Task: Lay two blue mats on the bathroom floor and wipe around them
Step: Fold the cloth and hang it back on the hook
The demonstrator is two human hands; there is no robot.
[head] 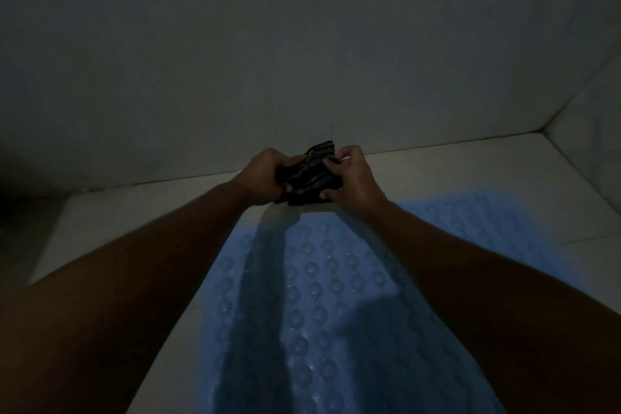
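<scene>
In a dim bathroom, your left hand (pixel 260 175) and right hand (pixel 353 178) both grip a bunched dark striped cloth (pixel 309 175), fingers curled into it, held above the pale floor (pixel 134 222) at the far edge of a blue mat (pixel 319 296) lying flat below your arms; in this light it is hard to tell whether a second mat adjoins it on the right. Fold the cloth into a firm flat pad before lowering it, then wipe the bare floor along the mat's border with one hand, keeping strokes off the mat so its edge is not lifted.
</scene>
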